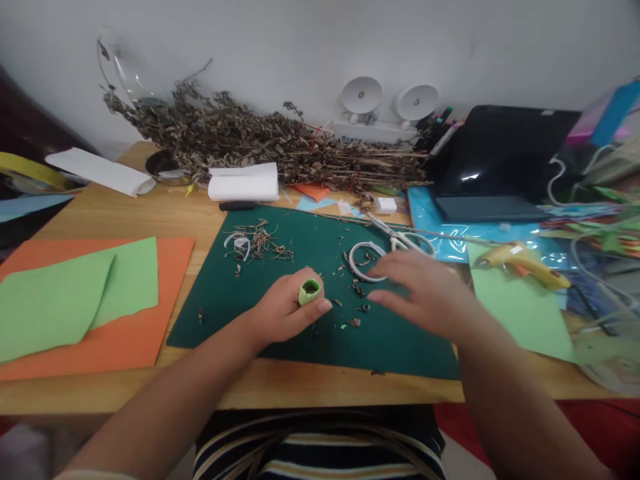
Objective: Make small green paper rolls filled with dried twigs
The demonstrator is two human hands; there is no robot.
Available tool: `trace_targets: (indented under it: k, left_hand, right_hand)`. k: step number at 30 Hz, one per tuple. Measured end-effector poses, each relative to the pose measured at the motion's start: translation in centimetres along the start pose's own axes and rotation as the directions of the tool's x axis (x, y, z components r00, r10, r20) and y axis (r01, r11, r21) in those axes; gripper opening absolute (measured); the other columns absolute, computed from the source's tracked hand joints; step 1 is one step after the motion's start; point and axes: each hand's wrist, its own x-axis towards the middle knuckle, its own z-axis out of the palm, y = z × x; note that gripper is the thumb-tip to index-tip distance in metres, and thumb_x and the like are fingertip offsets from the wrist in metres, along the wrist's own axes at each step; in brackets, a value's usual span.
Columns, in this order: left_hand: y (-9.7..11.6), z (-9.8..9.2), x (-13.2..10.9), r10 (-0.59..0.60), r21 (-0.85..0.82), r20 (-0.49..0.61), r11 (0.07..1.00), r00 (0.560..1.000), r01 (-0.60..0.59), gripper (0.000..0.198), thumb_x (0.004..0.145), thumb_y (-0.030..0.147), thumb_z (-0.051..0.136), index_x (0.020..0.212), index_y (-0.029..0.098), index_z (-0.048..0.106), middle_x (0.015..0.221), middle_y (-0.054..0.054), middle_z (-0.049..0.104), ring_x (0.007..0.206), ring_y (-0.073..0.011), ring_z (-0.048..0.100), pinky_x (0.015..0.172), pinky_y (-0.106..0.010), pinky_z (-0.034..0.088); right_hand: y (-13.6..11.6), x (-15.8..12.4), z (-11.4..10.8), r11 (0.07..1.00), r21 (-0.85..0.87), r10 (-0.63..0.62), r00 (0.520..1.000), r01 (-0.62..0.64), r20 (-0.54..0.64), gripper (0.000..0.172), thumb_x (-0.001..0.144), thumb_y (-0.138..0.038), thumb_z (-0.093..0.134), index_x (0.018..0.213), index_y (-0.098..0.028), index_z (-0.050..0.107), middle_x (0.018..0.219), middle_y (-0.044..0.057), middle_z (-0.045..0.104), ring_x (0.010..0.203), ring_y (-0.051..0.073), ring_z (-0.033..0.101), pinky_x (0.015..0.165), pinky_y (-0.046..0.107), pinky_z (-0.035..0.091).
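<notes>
Head view shows your left hand (290,308) closed around a light-green paper tube (304,299), above the middle of the dark-green cutting mat (400,350). Its open mouth faces up, with dark bits (311,287) inside. Your right hand (425,293) hangs over the mat's right part, fingers apart, with nothing seen in its grip; whether it touches the white tape ring (352,261), I cannot tell. To work well, I think you should hold the tube upright and squeeze it lightly, because paper may crease. For moving, the mat's near strip offers the most room; scissors (381,223) lie at its far right, stem pieces (263,243) at its far left. Mind the table (240,393) edge just in front of the mat.
</notes>
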Motion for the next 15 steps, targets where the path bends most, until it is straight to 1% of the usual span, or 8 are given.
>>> trace_targets:
  k: [1,2,3,5,8,10,13,15]
  left_hand:
    - [0.1,0.0,0.0,-0.003,-0.003,0.006,1.0,1.0,0.003,0.023,0.081,0.036,0.04,0.066,0.018,0.038,0.055,0.002,0.045,0.049,-0.0082,0.042,0.048,-0.022,0.034]
    - [0.1,0.1,0.0,-0.001,-0.009,0.01,1.0,1.0,0.001,0.023,0.081,0.035,0.04,0.066,0.018,0.038,0.055,0.002,0.045,0.049,-0.0081,0.042,0.048,-0.022,0.034]
    - [0.1,0.1,0.0,0.003,-0.016,0.009,1.0,1.0,-0.003,0.023,0.081,0.035,0.04,0.067,0.018,0.038,0.054,0.002,0.045,0.049,-0.008,0.042,0.048,-0.022,0.034]
    - [0.1,0.1,-0.1,0.005,-0.035,0.0,0.999,1.0,-0.005,0.022,0.081,0.035,0.04,0.067,0.018,0.039,0.055,0.002,0.046,0.049,-0.0079,0.043,0.048,-0.022,0.034]
    - [-0.2,0.1,-0.2,-0.013,-0.084,-0.023,0.996,1.0,0.011,0.022,0.081,0.036,0.041,0.068,0.017,0.04,0.055,0.003,0.047,0.049,-0.0074,0.045,0.049,-0.021,0.036]
    - [-0.5,0.2,-0.3,-0.027,-0.126,-0.033,0.992,0.999,0.023,0.022,0.08,0.036,0.042,0.069,0.017,0.04,0.054,0.003,0.048,0.048,-0.007,0.046,0.049,-0.021,0.036]
    - [-0.8,0.2,-0.4,-0.042,-0.155,-0.045,0.987,0.998,0.035,0.023,0.08,0.038,0.043,0.07,0.017,0.04,0.054,0.004,0.047,0.047,-0.0068,0.048,0.049,-0.021,0.038]
    - [-0.9,0.2,-0.4,-0.052,-0.154,-0.058,0.987,0.997,0.043,0.024,0.079,0.038,0.044,0.07,0.017,0.04,0.055,0.004,0.046,0.048,-0.0068,0.049,0.049,-0.021,0.039]
  right_hand:
    - [0.0,-0.8,1.2,0.991,-0.106,0.098,0.99,-0.087,0.103,0.029,0.077,-0.041,0.046,0.086,-0.017,0.06,0.081,0.008,0.061,0.076,0.021,0.057,0.065,0.037,0.045]
    - [-0.1,-1.6,2.4,0.964,-0.187,0.218,0.963,-0.187,0.159,0.032,0.076,-0.043,0.046,0.088,-0.016,0.059,0.081,0.009,0.061,0.074,0.022,0.057,0.061,0.037,0.045]
    - [-0.2,-2.2,3.5,0.939,-0.223,0.304,0.935,-0.262,0.183,0.033,0.076,-0.044,0.045,0.089,-0.016,0.058,0.081,0.009,0.061,0.073,0.023,0.057,0.058,0.036,0.045]
    - [-0.8,-3.2,5.2,0.911,-0.212,0.394,0.901,-0.355,0.185,0.038,0.075,-0.048,0.045,0.089,-0.015,0.057,0.08,0.008,0.06,0.074,0.023,0.057,0.059,0.035,0.045]
    - [-1.5,-3.7,6.6,0.89,-0.145,0.451,0.88,-0.432,0.147,0.04,0.074,-0.049,0.045,0.092,-0.015,0.055,0.083,0.008,0.058,0.079,0.023,0.056,0.063,0.035,0.045]
    - [-1.9,-3.6,6.9,0.886,-0.104,0.463,0.875,-0.452,0.143,0.035,0.076,-0.046,0.046,0.088,-0.015,0.055,0.083,0.008,0.057,0.078,0.022,0.056,0.064,0.034,0.045]
    - [-2.3,-3.6,7.0,0.896,-0.061,0.444,0.884,-0.44,0.145,0.025,0.079,-0.036,0.043,0.082,-0.015,0.056,0.081,0.007,0.056,0.077,0.02,0.055,0.063,0.031,0.045]
    - [-2.5,-3.7,7.1,0.909,-0.057,0.416,0.9,-0.412,0.134,0.023,0.081,-0.031,0.041,0.081,-0.015,0.057,0.08,0.007,0.056,0.076,0.019,0.055,0.064,0.03,0.045]
